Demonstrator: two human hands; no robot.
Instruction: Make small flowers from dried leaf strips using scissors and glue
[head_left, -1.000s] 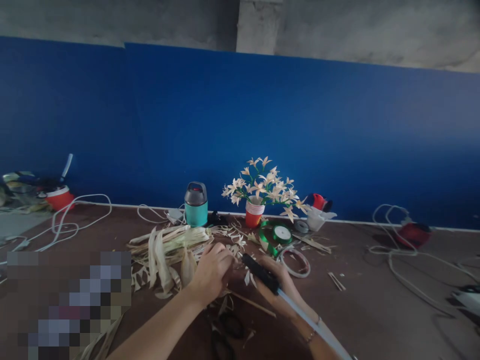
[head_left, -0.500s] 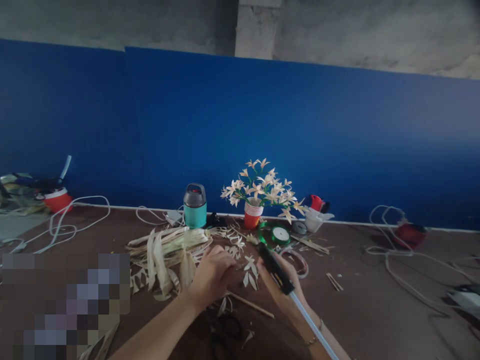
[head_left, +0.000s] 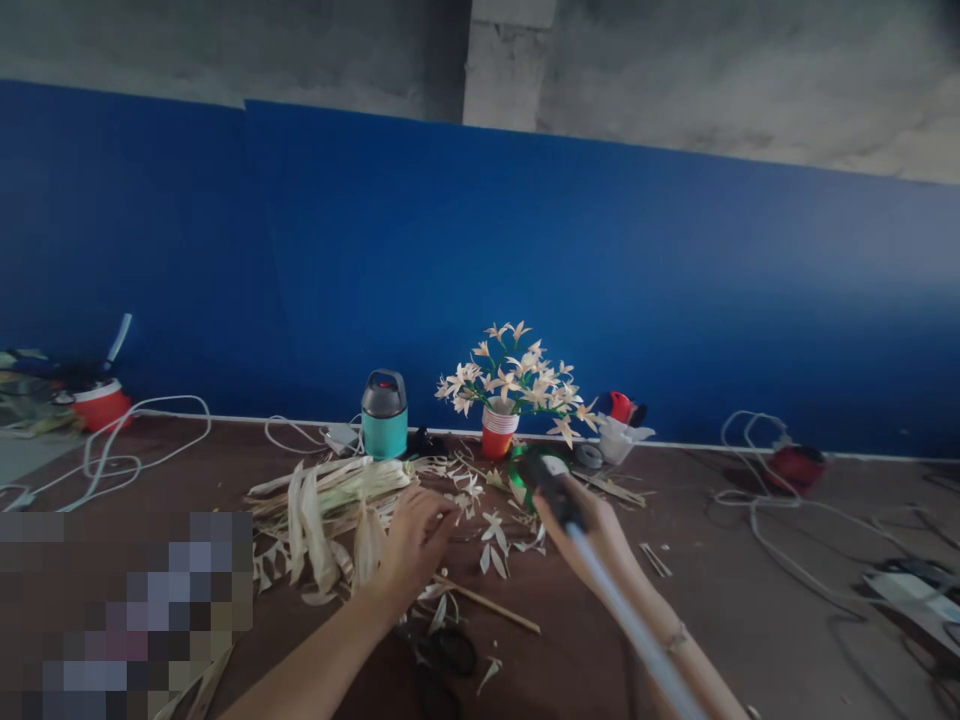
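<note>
My right hand (head_left: pixel 592 525) grips a black hot glue gun (head_left: pixel 553 490), and a long pale glue stick (head_left: pixel 626 615) trails from its back end toward me. To the left, my left hand (head_left: pixel 420 535) is held low over the table with thumb and fingers pinched together. Whatever lies in that pinch is too small to make out. Pale cut husk petals (head_left: pixel 493 545) lie between the two hands. Just beyond the left hand is a bundle of dried corn husks (head_left: pixel 337 485). Dark-handled scissors (head_left: pixel 454 652) and a thin stick (head_left: pixel 491 605) rest nearer to me.
A stack of paper cups (head_left: pixel 498 437) holds husk flowers (head_left: pixel 517 375) against the blue wall panel (head_left: pixel 375 250). Beside it stand a teal jar (head_left: pixel 385 432), a green ribbon spool (head_left: pixel 517 480) and a white container (head_left: pixel 619 440). White cables (head_left: pixel 780 530) run across both sides.
My right hand has moved the glue gun to the right and a little farther off, away from my left hand. The left hand has stayed nearly in place, and the view has shifted slightly.
</note>
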